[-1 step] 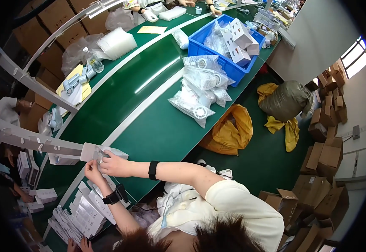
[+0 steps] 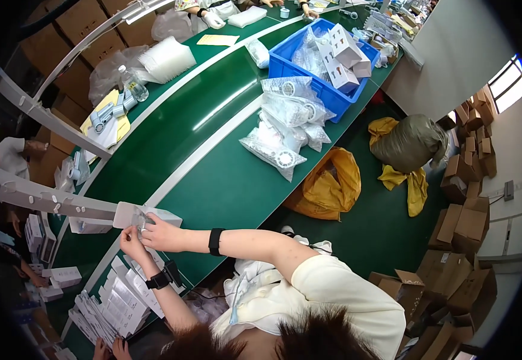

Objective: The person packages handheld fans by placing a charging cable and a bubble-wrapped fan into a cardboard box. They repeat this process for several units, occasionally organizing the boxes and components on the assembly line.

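Both hands at 8 o'clock over green conveyor table (image 2: 213,180). Right hand (image 2: 158,233) and left hand (image 2: 132,243) pinch small clear bag (image 2: 140,221) at open white box (image 2: 147,217). Flat white boxes stack (image 2: 117,300) at 7 o'clock. Bagged parts pile (image 2: 285,129) centre. Blue bin (image 2: 327,66) at 1 o'clock.

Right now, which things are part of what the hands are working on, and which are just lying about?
In hand:
left hand
right hand
white box, both hands at it
stack of flat white cartons beside them

Lying about:
blue crate
clear bagged parts
yellow sack
water bottle
brown cartons
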A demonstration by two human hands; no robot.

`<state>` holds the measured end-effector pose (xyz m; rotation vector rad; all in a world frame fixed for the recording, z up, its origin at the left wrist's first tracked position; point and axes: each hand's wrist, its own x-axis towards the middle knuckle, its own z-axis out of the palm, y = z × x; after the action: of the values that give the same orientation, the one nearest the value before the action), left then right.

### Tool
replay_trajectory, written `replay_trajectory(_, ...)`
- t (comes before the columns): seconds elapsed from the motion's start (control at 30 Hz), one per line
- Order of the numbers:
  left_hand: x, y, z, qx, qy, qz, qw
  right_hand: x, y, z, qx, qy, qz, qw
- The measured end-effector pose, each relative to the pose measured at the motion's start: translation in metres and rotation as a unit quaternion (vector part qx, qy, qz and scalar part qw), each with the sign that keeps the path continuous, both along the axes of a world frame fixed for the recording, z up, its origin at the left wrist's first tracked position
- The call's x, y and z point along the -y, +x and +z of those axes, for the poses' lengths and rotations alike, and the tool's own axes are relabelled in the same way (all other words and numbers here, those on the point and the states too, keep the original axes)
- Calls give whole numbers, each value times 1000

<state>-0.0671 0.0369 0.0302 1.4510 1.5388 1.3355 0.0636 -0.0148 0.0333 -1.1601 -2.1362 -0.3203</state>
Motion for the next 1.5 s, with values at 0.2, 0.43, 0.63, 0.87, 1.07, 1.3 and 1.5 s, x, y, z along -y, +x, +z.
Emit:
replay_trajectory(0.2, 0, -13, -13, -16, 44, 19, 999, 5, -22, 27, 258, -192, -12, 947)
replay_trajectory(0.43, -2, -18, -12, -37, 35, -1, 999, 5, -7, 20, 37, -307, 22, 951)
replay_trajectory(0.63, -3, -30, -12, -165, -24, -15, 986, 54, 39, 0, -56, -136, 77, 986)
replay_trajectory(0.87, 80, 46, 41, -397, 215, 144, 881, 146, 157, -9, -317, -215, 108, 918)
replay_trajectory(1.07, 213, 171, 28, -278, 209, 125, 929, 323, 370, -137, -243, -415, -184, 857)
replay_trajectory(1.3, 258, 377, -20, -80, -75, -117, 987, 481, 537, -175, -187, -527, -402, 725)
replay_trajectory(1.5, 208, 445, -56, -340, 69, -79, 935, 457, 550, -150, -200, -465, -365, 781)
